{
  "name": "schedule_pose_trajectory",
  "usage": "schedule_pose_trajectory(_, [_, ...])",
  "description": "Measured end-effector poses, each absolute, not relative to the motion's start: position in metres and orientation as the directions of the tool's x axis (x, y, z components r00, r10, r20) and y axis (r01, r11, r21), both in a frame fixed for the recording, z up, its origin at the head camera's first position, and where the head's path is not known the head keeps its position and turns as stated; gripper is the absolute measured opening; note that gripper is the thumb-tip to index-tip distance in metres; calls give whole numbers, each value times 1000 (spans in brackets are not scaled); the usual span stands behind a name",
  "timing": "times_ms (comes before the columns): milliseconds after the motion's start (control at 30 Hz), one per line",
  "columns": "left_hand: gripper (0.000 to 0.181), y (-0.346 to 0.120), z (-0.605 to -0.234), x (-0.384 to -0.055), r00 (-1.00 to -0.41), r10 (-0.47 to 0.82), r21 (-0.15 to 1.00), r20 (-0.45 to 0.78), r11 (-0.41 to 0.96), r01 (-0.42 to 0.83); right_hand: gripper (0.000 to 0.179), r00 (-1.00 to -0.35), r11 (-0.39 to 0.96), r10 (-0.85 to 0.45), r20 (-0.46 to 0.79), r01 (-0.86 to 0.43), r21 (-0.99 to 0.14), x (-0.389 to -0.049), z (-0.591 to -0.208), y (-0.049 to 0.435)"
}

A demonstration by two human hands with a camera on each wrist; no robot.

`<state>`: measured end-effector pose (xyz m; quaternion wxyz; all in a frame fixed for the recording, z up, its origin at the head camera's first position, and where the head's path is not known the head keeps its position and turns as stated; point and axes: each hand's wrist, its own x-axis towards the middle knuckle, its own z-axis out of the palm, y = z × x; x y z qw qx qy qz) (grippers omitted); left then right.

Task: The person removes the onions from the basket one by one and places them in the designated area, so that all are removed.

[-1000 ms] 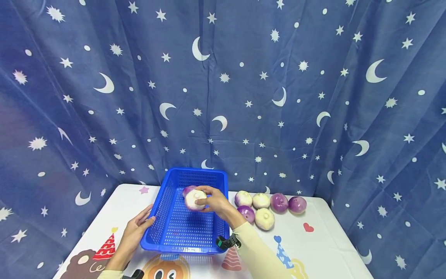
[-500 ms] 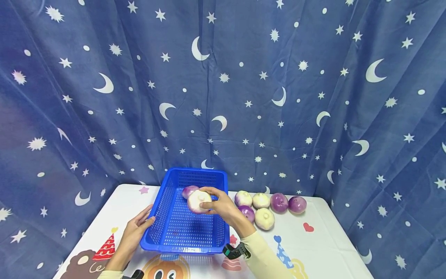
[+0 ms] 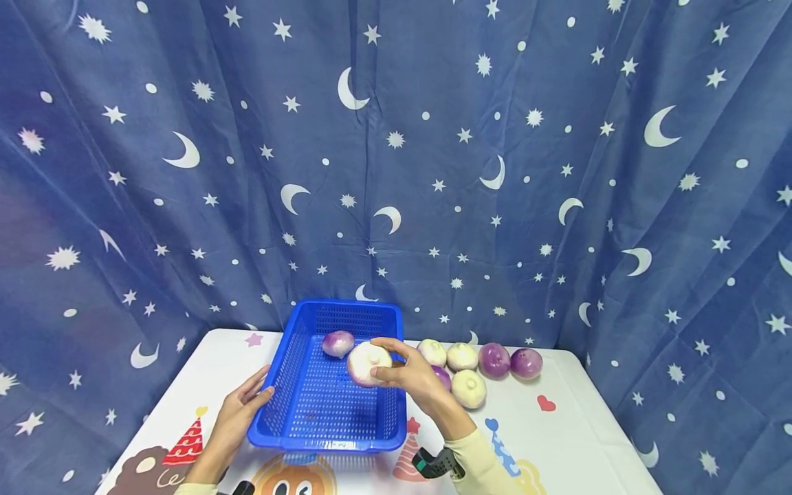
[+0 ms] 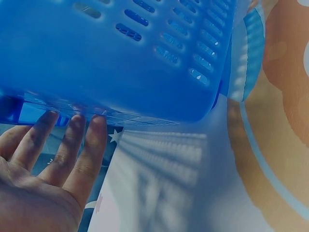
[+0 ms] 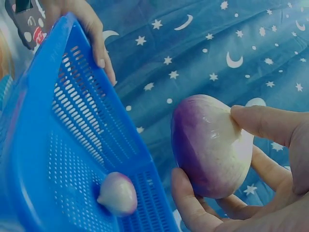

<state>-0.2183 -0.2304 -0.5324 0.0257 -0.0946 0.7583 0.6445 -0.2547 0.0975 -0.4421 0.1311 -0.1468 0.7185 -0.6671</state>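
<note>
My right hand [image 3: 405,375] grips a purple-and-white turnip [image 3: 366,361] between thumb and fingers. It is held over the right half of a blue plastic basket [image 3: 328,443]. In the right wrist view this turnip [image 5: 207,150] shows its purple side and pale top. A second turnip [image 3: 337,344] lies on the basket floor toward the back. My left hand [image 3: 238,412] is at the basket's left side, its thumb at the rim. The left wrist view shows its fingers [image 4: 89,150] fairly straight, tips against the outer wall; the thumb is hidden there.
Right of the basket sit several more turnips, among them a pale one [image 3: 469,389] and a purple one [image 3: 526,364]. One purple turnip [image 3: 442,375] is partly behind my right hand. A blue curtain [image 3: 396,172] hangs behind the white printed tablecloth [image 3: 575,426].
My right hand has moved right with its turnip, away from the turnip on the basket floor, which now shows fully. The left hand and basket have stayed in place.
</note>
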Motion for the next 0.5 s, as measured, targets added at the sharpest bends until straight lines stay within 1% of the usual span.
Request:
schedule_pose_trajectory(233, [65, -231, -534, -220, -987, -98, 984, -128, 114, -139, 56, -934, 80, -357, 13, -44, -996, -248, -443, 116])
schedule_pose_trajectory(500, [66, -232, -534, -220, -987, -91, 983, -135, 116, -145, 56, -953, 105, -304, 4, -38, -994, -243, -448, 135])
